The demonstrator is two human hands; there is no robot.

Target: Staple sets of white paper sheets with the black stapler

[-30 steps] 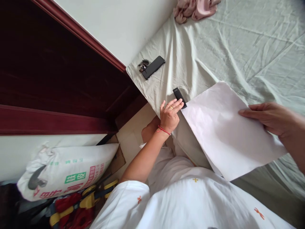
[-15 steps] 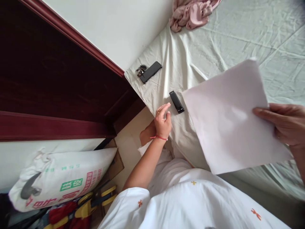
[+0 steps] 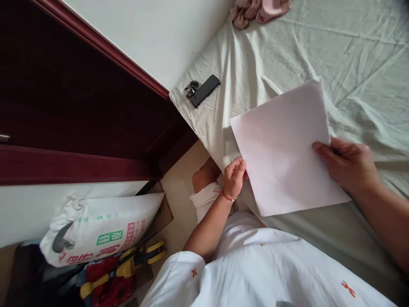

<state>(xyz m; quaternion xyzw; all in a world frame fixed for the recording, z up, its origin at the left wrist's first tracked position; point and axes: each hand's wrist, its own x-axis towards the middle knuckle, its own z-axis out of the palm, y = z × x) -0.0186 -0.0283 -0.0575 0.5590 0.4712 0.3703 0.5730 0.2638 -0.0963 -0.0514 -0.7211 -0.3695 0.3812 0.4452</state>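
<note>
White paper (image 3: 284, 149), perhaps several sheets, is held up over the edge of the bed. My right hand (image 3: 349, 164) grips its right side, thumb on top and fingers underneath. At the lower left edge, my left hand (image 3: 234, 175), with a red cord on the wrist, is closed with thumb and fingers pinching the paper. The small black stapler-like object seen earlier on the sheet is now hidden, apparently by the paper.
A black phone-like case (image 3: 206, 90) and a bunch of keys (image 3: 192, 88) lie at the bed's corner. Pink cloth (image 3: 260, 12) is on the pale green bedsheet (image 3: 361, 55). A dark red wooden cabinet (image 3: 79, 106) and a white sack (image 3: 128, 221) stand left.
The paper has moved left with my right hand. My left hand, earlier apart with fingers raised, has closed on its left edge. The small black object has gone out of sight.
</note>
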